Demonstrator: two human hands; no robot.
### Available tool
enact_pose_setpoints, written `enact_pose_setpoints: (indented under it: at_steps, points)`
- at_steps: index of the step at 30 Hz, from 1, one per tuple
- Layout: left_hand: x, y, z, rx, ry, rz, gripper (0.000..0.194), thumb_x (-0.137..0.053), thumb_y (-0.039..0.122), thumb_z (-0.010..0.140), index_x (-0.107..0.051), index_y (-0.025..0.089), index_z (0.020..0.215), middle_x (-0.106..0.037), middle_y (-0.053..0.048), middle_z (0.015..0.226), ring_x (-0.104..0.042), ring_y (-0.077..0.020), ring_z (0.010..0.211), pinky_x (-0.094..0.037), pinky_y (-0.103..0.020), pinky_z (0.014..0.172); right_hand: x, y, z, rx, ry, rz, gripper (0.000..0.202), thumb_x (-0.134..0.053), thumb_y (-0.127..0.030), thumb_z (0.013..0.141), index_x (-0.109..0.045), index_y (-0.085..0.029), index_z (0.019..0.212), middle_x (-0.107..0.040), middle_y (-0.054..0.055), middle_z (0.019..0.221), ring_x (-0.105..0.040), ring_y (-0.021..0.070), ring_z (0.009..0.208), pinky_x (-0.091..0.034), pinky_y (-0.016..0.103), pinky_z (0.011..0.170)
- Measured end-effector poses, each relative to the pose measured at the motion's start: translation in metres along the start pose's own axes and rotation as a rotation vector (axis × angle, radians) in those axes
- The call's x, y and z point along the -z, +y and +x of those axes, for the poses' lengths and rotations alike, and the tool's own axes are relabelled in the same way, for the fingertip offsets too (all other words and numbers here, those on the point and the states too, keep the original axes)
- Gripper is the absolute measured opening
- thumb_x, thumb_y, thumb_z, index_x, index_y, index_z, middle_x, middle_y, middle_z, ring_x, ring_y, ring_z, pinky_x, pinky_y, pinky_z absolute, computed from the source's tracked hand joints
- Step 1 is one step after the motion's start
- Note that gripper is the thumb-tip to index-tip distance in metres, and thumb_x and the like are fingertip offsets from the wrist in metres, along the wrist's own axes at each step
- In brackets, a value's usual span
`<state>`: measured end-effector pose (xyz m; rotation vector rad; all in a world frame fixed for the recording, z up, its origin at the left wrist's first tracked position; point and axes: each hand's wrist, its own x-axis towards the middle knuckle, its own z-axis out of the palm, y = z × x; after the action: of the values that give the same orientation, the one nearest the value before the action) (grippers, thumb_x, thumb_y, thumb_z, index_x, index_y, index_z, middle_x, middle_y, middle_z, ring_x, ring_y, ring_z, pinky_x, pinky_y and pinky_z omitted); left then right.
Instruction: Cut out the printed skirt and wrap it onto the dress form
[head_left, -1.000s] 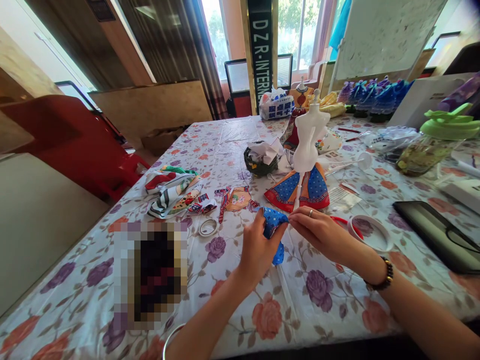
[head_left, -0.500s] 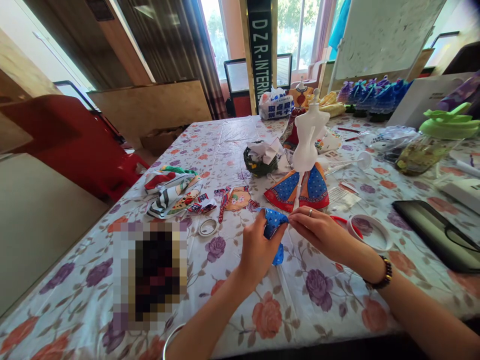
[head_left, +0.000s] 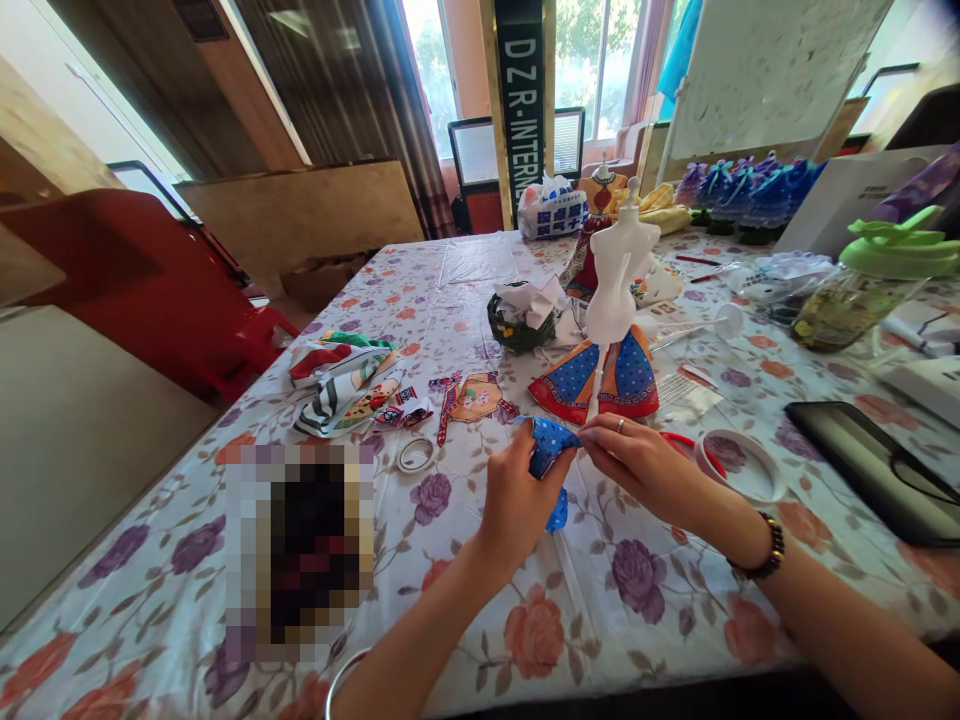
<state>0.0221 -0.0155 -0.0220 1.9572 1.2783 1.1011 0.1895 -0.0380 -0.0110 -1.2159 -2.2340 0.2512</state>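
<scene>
Between my hands is a small piece of blue patterned fabric [head_left: 549, 446], held just above the flowered tablecloth. My left hand [head_left: 514, 495] is closed round it, and a bit of the blue cloth hangs below the palm. At the fabric's right corner, the fingertips of my right hand [head_left: 626, 455] are pinched together; whether a needle or thread is between them is too small to see. Just beyond stands a white mini dress form [head_left: 619, 275], with a blue, orange and red doll skirt [head_left: 559, 385] spread flat around its foot.
Left of my hands lie a tape roll [head_left: 416, 456], small cut fabric pieces [head_left: 474, 397] and a heap of printed cloth [head_left: 349, 385]. A dark basket [head_left: 517, 335] holds paper scraps. To the right are a white ring [head_left: 772, 480], a black tablet-like case [head_left: 877, 465] and a green-lidded jar [head_left: 847, 300].
Both hands keep almost the same place and grip. The blue fabric has shifted very slightly between the fingers.
</scene>
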Motion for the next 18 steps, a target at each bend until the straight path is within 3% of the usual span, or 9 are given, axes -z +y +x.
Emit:
enact_pose_setpoints:
  at_steps: [18]
  points:
    - [0.0012, -0.0036, 0.0054, 0.148, -0.159, -0.363, 0.016, -0.062, 0.027, 0.074, -0.050, 0.016, 0.078, -0.052, 0.004, 0.070, -0.046, -0.0080, 0.064, -0.040, -0.019, 0.062, 0.0014, -0.0027, 0.0000, -0.017, -0.014, 0.007, 0.019, -0.035, -0.018, 0.093, -0.053, -0.015, 0.091, -0.058, 0.010, 0.089, -0.057, 0.0207, 0.080, -0.048, 0.035, 0.072]
